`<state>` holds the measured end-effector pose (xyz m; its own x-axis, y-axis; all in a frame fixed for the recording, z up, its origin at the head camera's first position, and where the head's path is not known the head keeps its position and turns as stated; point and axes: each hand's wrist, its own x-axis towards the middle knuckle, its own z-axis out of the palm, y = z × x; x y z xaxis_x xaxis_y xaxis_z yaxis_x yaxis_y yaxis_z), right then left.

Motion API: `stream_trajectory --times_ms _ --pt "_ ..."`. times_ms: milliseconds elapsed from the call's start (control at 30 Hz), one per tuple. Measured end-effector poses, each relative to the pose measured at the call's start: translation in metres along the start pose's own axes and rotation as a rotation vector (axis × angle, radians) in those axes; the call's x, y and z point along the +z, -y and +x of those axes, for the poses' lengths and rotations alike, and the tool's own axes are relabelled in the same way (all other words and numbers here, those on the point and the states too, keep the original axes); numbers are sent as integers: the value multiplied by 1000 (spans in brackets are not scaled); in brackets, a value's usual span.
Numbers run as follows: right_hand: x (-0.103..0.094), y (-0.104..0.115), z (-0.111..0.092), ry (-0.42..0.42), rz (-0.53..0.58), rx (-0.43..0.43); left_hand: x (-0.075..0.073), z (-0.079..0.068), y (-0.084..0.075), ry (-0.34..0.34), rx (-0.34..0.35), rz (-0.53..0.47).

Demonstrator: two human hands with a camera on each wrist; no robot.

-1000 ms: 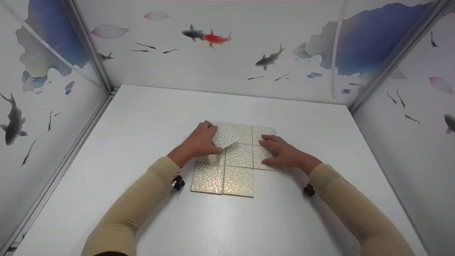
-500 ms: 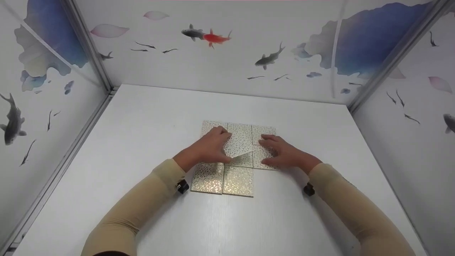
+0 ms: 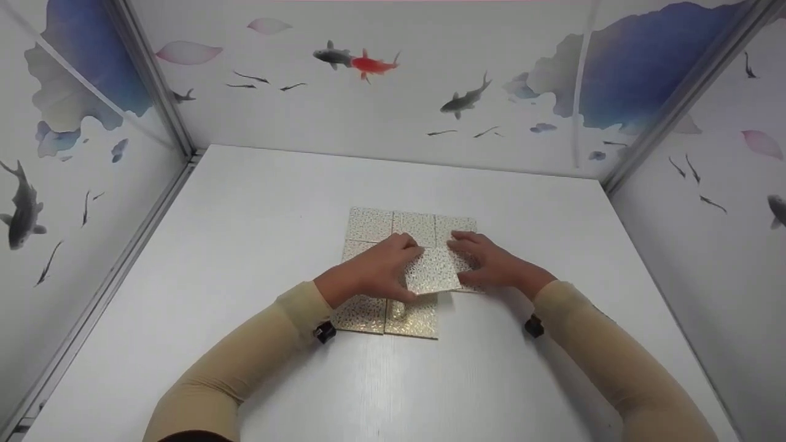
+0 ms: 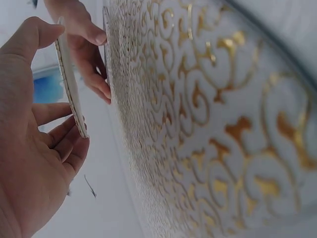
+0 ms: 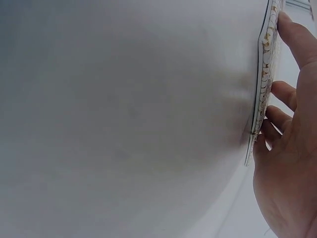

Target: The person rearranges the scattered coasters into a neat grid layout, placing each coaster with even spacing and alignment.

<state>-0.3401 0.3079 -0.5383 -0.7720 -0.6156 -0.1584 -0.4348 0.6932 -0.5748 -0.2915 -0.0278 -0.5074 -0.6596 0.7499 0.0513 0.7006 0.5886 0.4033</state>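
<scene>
My left hand (image 3: 382, 269) pinches a square tile (image 3: 433, 270) by its left side, thumb at the near edge and fingers at the far edge. The white tile carries a fine gold pattern and is held tilted above other tiles. In the left wrist view its thin edge (image 4: 71, 82) shows between thumb and fingers. Beneath lies a block of similar tiles (image 3: 371, 224), side by side in rows; gold scrolls (image 4: 198, 109) show up close. My right hand (image 3: 498, 264) rests its fingertips on the right-hand tiles, with their edge (image 5: 265, 69) visible in the right wrist view.
Two tiles (image 3: 412, 325) form the nearest row, partly behind my left hand. The white table (image 3: 522, 374) surrounds the block. Walls (image 3: 393, 123) printed with fish stand at the back and both sides.
My left hand has moved right and nearer with the tile, from the back left of the block to above its right middle. The right hand stays in place.
</scene>
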Motion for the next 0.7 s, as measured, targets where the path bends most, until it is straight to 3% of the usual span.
stream_trajectory --times_ms 400,700 --pt "0 -2 1 -8 -24 3 15 9 -19 51 118 97" --pt "-1 1 1 -20 -79 -66 22 11 -33 73 191 146"
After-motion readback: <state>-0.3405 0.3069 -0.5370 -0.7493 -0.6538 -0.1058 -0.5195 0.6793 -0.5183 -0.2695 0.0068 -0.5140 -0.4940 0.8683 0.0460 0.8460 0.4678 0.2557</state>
